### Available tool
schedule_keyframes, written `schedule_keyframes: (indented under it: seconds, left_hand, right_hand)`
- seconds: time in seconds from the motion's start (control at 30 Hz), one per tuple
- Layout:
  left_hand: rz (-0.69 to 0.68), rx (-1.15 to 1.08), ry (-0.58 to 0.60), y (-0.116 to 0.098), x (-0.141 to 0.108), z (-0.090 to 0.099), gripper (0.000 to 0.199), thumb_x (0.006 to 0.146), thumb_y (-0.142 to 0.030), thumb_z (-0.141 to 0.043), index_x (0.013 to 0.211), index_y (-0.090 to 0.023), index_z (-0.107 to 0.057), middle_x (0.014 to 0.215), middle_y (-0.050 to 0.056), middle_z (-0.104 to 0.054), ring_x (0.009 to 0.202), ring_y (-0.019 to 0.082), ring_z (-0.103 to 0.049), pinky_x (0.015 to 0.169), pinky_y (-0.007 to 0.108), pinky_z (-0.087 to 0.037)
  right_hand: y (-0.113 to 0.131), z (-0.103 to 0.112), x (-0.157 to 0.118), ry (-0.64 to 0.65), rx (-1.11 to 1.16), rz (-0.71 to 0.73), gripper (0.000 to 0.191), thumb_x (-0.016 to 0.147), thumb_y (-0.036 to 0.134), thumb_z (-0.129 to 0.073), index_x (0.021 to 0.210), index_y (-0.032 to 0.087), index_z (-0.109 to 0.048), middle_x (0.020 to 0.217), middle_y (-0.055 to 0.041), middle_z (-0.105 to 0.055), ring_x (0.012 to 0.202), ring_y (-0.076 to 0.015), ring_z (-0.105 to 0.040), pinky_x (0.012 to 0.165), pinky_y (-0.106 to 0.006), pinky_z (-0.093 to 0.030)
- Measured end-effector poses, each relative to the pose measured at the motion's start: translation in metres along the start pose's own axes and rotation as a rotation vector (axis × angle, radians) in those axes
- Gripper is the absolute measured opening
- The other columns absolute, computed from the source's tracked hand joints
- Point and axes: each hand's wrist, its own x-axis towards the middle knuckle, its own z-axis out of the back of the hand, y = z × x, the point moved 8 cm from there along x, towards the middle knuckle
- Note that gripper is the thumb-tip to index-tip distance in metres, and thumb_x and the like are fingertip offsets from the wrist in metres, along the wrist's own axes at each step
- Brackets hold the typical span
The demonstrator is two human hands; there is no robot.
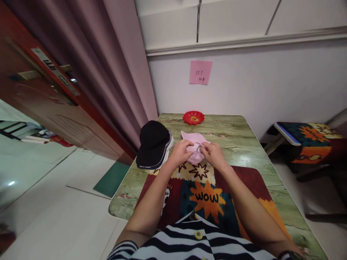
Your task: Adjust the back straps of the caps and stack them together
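Note:
A pink cap point(197, 158) rests near the far edge of the patterned mat, its lower part over the mat. My left hand point(182, 151) grips the cap's left edge, fingers closed. From the other side, my right hand point(213, 153) pinches the cap beside a small silvery piece point(198, 149), which looks like a strap buckle. Whether the fingers touch that piece is hard to tell. To the left of my hands sits a black cap point(154, 141), its brim toward me, over something white point(169, 148) that is mostly hidden.
A red scalloped dish point(193, 117) stands at the back of the green wood-patterned table point(127, 196). Under my forearms lies the colourful mat point(207, 196). A pink note point(200, 72) is on the wall. A curtain point(116, 54) and door point(54, 90) are left; another mat-covered surface point(316, 139) is right.

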Motion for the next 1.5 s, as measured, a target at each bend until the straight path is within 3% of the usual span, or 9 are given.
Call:
schedule_keyframes:
  seconds: [0.1, 0.17, 0.37, 0.47, 0.67, 0.83, 1.0, 1.17, 1.5]
  left_hand:
    - [-0.045, -0.040, 0.064, -0.011, 0.006, -0.004, 0.022, 0.074, -0.015, -0.068, 0.096, -0.017, -0.072, 0.096, 0.004, -0.068, 0.073, 0.015, -0.059, 0.075, 0.028, -0.048]
    - [-0.050, -0.026, 0.100, -0.014, 0.010, -0.008, 0.017, 0.075, -0.017, -0.068, 0.092, -0.018, -0.072, 0.095, 0.004, -0.068, 0.072, 0.015, -0.060, 0.076, 0.029, -0.049]
    - [-0.001, 0.179, 0.187, -0.009, 0.010, -0.011, 0.043, 0.074, -0.025, -0.074, 0.116, -0.018, -0.068, 0.120, 0.010, -0.069, 0.109, 0.027, -0.064, 0.098, 0.036, -0.047]
    - [0.072, 0.283, 0.230, -0.005, 0.016, -0.016, 0.044, 0.078, -0.028, -0.070, 0.121, -0.017, -0.066, 0.124, 0.013, -0.068, 0.113, 0.030, -0.064, 0.097, 0.039, -0.048]
    - [0.205, 0.407, 0.334, 0.004, 0.034, -0.037, 0.023, 0.061, -0.008, -0.074, 0.080, -0.018, -0.068, 0.086, 0.013, -0.073, 0.087, 0.032, -0.070, 0.078, 0.038, -0.051]
    - [0.196, 0.353, 0.176, 0.019, 0.017, -0.016, 0.025, 0.068, -0.005, -0.065, 0.089, -0.018, -0.061, 0.087, 0.010, -0.070, 0.082, 0.025, -0.068, 0.073, 0.032, -0.048]
    - [0.209, -0.180, -0.126, 0.038, -0.003, 0.003, 0.015, 0.075, -0.021, -0.067, 0.084, -0.021, -0.055, 0.066, -0.003, -0.060, 0.060, 0.015, -0.060, 0.058, 0.025, -0.045]
    - [0.313, -0.559, -0.162, 0.044, -0.010, -0.014, 0.017, 0.074, -0.028, -0.069, 0.083, -0.019, -0.057, 0.056, -0.006, -0.055, 0.043, 0.011, -0.052, 0.045, 0.022, -0.041]
    - [0.213, -0.673, -0.157, 0.023, -0.003, -0.023, 0.027, 0.072, -0.029, -0.073, 0.092, -0.018, -0.058, 0.075, -0.004, -0.058, 0.049, 0.007, -0.055, 0.047, 0.020, -0.042]
  right_hand:
    - [0.005, 0.003, 0.011, 0.001, 0.156, -0.023, 0.032, 0.096, 0.040, -0.043, 0.083, 0.023, -0.067, 0.069, -0.0033, -0.066, 0.066, -0.0198, -0.060, 0.071, -0.032, -0.042]
    - [0.003, 0.004, 0.016, -0.015, 0.274, -0.063, 0.034, 0.097, 0.044, -0.041, 0.090, 0.023, -0.068, 0.067, -0.0016, -0.063, 0.063, -0.0190, -0.059, 0.063, -0.030, -0.040]
    - [-0.007, 0.000, 0.023, -0.076, 0.458, -0.186, 0.033, 0.097, 0.052, -0.040, 0.098, 0.024, -0.057, 0.069, 0.0006, -0.059, 0.061, -0.0186, -0.059, 0.059, -0.030, -0.045]
    - [-0.011, -0.002, 0.021, -0.141, 0.537, -0.233, 0.029, 0.096, 0.053, -0.040, 0.094, 0.025, -0.050, 0.065, 0.0025, -0.057, 0.058, -0.0179, -0.056, 0.058, -0.030, -0.046]
    - [-0.003, 0.008, 0.017, -0.177, 0.698, -0.174, 0.032, 0.094, 0.054, -0.049, 0.082, 0.024, -0.052, 0.070, 0.0008, -0.063, 0.063, -0.0152, -0.059, 0.066, -0.029, -0.049]
    - [-0.010, 0.010, 0.008, -0.133, 0.851, -0.212, 0.035, 0.086, 0.056, -0.061, 0.082, 0.021, -0.058, 0.072, -0.0006, -0.065, 0.060, -0.0140, -0.058, 0.061, -0.028, -0.048]
    - [-0.013, -0.014, 0.004, -0.140, 0.771, -0.247, 0.036, 0.086, 0.056, -0.060, 0.077, 0.021, -0.061, 0.059, 0.0027, -0.055, 0.051, -0.0123, -0.046, 0.052, -0.026, -0.040]
    - [-0.002, -0.028, 0.003, -0.122, 0.677, -0.211, 0.032, 0.087, 0.051, -0.059, 0.085, 0.020, -0.069, 0.059, 0.0021, -0.055, 0.056, -0.0140, -0.049, 0.053, -0.025, -0.038]
    - [0.004, -0.029, 0.001, -0.046, 0.828, -0.282, 0.034, 0.081, 0.053, -0.064, 0.075, 0.019, -0.065, 0.061, 0.0014, -0.059, 0.053, -0.0118, -0.048, 0.052, -0.024, -0.039]
